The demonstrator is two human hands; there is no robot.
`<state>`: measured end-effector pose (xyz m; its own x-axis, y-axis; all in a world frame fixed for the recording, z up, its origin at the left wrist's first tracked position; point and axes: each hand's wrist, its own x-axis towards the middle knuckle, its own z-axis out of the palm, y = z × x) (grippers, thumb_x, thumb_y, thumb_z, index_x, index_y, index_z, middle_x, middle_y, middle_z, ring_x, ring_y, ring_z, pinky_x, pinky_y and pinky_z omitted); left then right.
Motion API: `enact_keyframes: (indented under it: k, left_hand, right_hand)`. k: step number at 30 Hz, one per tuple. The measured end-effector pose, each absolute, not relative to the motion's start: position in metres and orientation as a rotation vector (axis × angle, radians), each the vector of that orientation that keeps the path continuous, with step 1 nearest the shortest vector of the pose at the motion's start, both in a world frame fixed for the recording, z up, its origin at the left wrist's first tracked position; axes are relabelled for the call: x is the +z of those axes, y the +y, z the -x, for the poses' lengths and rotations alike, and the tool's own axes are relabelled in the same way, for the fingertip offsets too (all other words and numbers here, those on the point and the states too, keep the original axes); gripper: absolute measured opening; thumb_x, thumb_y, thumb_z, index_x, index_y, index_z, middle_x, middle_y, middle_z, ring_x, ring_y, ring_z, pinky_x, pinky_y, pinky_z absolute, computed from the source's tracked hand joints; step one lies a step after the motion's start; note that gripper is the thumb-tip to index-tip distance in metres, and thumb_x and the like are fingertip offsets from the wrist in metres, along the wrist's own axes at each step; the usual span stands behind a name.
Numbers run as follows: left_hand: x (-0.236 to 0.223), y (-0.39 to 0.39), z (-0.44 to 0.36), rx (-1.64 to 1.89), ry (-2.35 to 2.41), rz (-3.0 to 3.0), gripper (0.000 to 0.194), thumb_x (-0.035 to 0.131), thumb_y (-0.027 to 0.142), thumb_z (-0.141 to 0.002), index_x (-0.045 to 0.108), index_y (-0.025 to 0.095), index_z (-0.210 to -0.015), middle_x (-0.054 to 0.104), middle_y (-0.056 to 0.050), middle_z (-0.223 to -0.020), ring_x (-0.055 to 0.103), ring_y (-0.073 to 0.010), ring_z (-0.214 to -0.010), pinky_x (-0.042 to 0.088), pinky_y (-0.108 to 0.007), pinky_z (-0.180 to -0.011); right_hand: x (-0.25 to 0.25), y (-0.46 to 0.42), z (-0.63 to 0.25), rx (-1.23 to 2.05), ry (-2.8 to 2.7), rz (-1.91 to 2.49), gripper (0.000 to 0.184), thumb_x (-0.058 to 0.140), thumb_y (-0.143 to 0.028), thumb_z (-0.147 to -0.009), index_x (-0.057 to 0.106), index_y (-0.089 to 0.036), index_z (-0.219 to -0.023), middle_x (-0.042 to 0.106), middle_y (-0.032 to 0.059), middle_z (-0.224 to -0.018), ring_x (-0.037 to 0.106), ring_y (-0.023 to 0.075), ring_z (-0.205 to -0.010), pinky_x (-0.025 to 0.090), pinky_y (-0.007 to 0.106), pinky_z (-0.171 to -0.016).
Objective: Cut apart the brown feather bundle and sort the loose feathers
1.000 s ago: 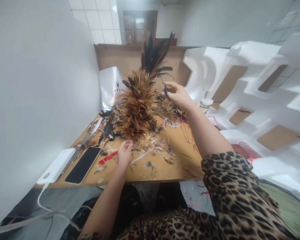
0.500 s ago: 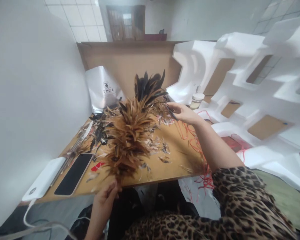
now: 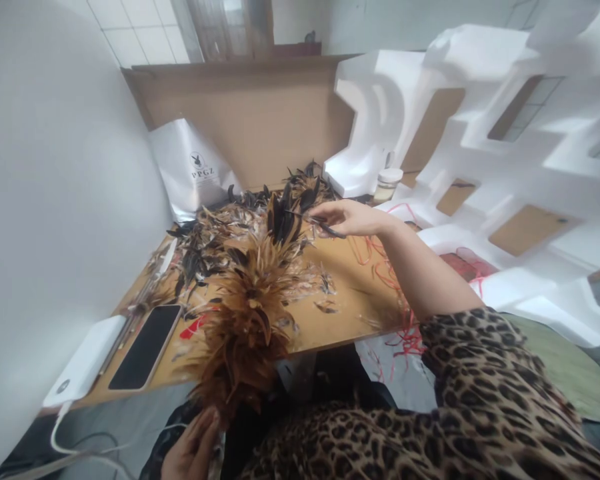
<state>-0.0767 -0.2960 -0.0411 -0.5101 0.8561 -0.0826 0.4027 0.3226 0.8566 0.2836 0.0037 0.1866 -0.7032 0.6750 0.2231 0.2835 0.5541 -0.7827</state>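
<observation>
A brown feather duster (image 3: 255, 293) with black feathers at its far end slants over the table's front edge. My left hand (image 3: 195, 443) is closed at its lower end, where the handle is hidden. Close to the black tip feathers (image 3: 284, 217) is my right hand (image 3: 347, 217), its fingers closed around dark-handled scissors (image 3: 333, 230). The thin blades point left toward those feathers. Loose brown and black feathers (image 3: 200, 250) lie heaped on the table behind and left of the duster.
A phone (image 3: 145, 347) and a white power bank (image 3: 87, 360) with a cable lie at the left edge. Behind stands a silver bag (image 3: 190, 170). White foam pieces (image 3: 380, 113), a lidded jar (image 3: 387, 185) and red string (image 3: 410, 333) are on the right.
My left hand has drawn the duster down and toward me, lowering its black tip. My right hand with the scissors has moved slightly left, up to the tip feathers. The camera view has shifted.
</observation>
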Motion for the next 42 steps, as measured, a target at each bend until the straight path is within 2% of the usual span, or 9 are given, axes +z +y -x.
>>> enact_keyframes:
  k: [5,12,17,24,29,32,34,37,42]
  left_hand:
    - [-0.049,-0.299,0.091,0.987,2.033,-0.943,0.045,0.069,0.051,-0.052,0.073,0.021,-0.086,0.072,-0.004,-0.097,0.062,-0.0303,-0.104,0.046,-0.04,-0.095]
    - [-0.056,-0.296,0.08,1.093,2.093,-0.873,0.051,0.066,0.054,-0.052,0.07,0.018,-0.087,0.072,-0.008,-0.098,0.062,-0.0313,-0.103,0.044,-0.041,-0.097]
    - [-0.055,-0.298,0.081,1.114,2.158,-0.854,0.048,0.065,0.051,-0.052,0.07,0.019,-0.087,0.072,-0.006,-0.094,0.063,-0.0315,-0.102,0.048,-0.04,-0.092]
    - [-0.047,-0.302,0.079,1.104,2.339,-0.899,0.041,0.063,0.05,-0.059,0.07,0.022,-0.088,0.072,-0.004,-0.096,0.062,-0.0304,-0.101,0.048,-0.039,-0.088]
    - [-0.043,-0.3,0.072,1.094,2.349,-0.83,0.045,0.06,0.052,-0.058,0.069,0.019,-0.087,0.072,-0.006,-0.086,0.065,-0.0294,-0.091,0.05,-0.037,-0.081]
    - [-0.048,-0.299,0.071,1.109,2.332,-0.878,0.046,0.058,0.051,-0.059,0.07,0.019,-0.089,0.072,-0.006,-0.092,0.064,-0.0294,-0.097,0.049,-0.035,-0.083]
    - [-0.05,-0.3,0.071,1.121,2.313,-0.943,0.04,0.059,0.05,-0.059,0.07,0.019,-0.082,0.072,-0.006,-0.093,0.064,-0.0288,-0.097,0.048,-0.034,-0.085]
    - [-0.049,-0.3,0.07,1.128,2.31,-0.976,0.036,0.06,0.05,-0.06,0.07,0.02,-0.075,0.073,-0.005,-0.087,0.066,-0.0272,-0.089,0.05,-0.032,-0.081]
    - [-0.044,-0.296,0.065,1.138,2.331,-0.925,0.039,0.064,0.053,-0.057,0.07,0.02,-0.078,0.072,-0.005,-0.081,0.066,-0.0275,-0.079,0.051,-0.034,-0.072]
  right_hand:
    - [0.192,-0.001,-0.287,1.151,-2.299,0.732,0.046,0.068,-0.03,-0.068,0.063,-0.018,-0.112,0.068,0.0039,-0.095,0.061,0.0126,-0.081,0.052,0.027,-0.074]
    - [0.204,-0.002,-0.283,1.029,-2.228,0.747,0.055,0.069,-0.025,-0.065,0.06,-0.021,-0.119,0.062,0.0062,-0.118,0.059,0.0181,-0.102,0.049,0.033,-0.09]
    - [0.212,0.0,-0.277,1.019,-2.26,0.749,0.049,0.067,-0.027,-0.067,0.062,-0.019,-0.116,0.066,0.0048,-0.11,0.06,0.0169,-0.098,0.048,0.035,-0.093]
    - [0.221,0.007,-0.273,1.011,-2.284,0.746,0.052,0.068,-0.031,-0.066,0.061,-0.019,-0.116,0.062,0.0062,-0.118,0.058,0.0173,-0.103,0.045,0.034,-0.096]
    - [0.224,0.001,-0.267,1.132,-2.317,0.76,0.051,0.066,-0.032,-0.069,0.06,-0.017,-0.117,0.066,0.0071,-0.107,0.061,0.0166,-0.096,0.049,0.033,-0.089]
    - [0.226,-0.003,-0.266,1.175,-2.297,0.766,0.051,0.067,-0.031,-0.069,0.06,-0.016,-0.117,0.067,0.0076,-0.105,0.061,0.016,-0.095,0.049,0.032,-0.088]
    - [0.226,-0.004,-0.267,1.194,-2.27,0.76,0.052,0.068,-0.031,-0.069,0.06,-0.016,-0.118,0.066,0.0075,-0.107,0.06,0.0159,-0.096,0.048,0.032,-0.088]
    - [0.224,-0.004,-0.269,1.215,-2.204,0.725,0.055,0.07,-0.032,-0.067,0.059,-0.018,-0.118,0.065,0.0068,-0.108,0.06,0.0165,-0.098,0.049,0.032,-0.088]
    - [0.207,0.002,-0.267,1.251,-1.955,0.631,0.06,0.07,-0.036,-0.068,0.054,-0.019,-0.123,0.064,0.0074,-0.104,0.06,0.0156,-0.095,0.051,0.029,-0.079]
